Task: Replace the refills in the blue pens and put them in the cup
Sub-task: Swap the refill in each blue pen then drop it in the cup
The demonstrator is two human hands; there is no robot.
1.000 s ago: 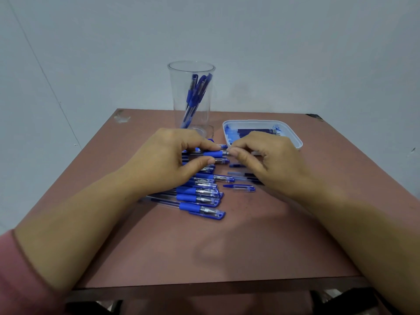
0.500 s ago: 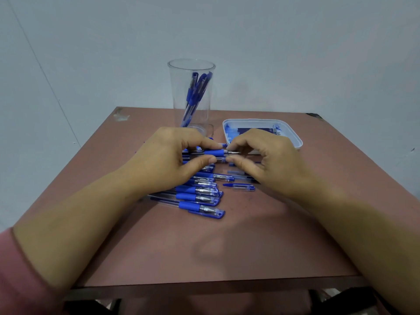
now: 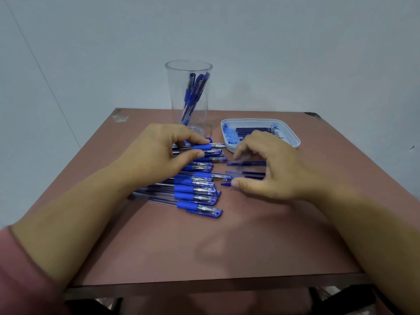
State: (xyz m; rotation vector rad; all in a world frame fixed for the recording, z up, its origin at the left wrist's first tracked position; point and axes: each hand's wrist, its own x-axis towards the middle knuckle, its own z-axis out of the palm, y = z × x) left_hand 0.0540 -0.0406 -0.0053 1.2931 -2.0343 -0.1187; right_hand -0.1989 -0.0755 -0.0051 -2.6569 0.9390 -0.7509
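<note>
Head view is showing a pink sleeve [image 3: 20, 269] sitting at the lower left corner, with the bare forearm reaching forward over the near edge of the brown table [image 3: 227, 246]. The left hand [image 3: 159, 153] is gripping one blue pen [image 3: 209, 146] by its rubber grip, pinching it between the curled fingers and the thumb, with the metal tip pointing right. This hand is hovering over a pile of blue pens [image 3: 195, 189] that is lying around the middle of the table, most of them capped and pointing right, fanning toward the near edge. Behind the pile, near the far edge, a tall clear cup [image 3: 188, 119] is standing upright and holding several finished pens [image 3: 193, 92] that are leaning against its right wall. Just right of the pile, a few loose refills [image 3: 247, 164] are lying flat on the table, side by side. The right hand [image 3: 272, 173] is arching above them with its fingers loosely curved and spread; nothing is showing between them, though the fingertips are blurring. Its thumb is lying just beside a small blue pen cap [image 3: 225, 184], and contact is hard to judge. Toward the far right corner, a shallow white tray [image 3: 293, 137] is holding more dark refills [image 3: 254, 130] lying in a row.
</note>
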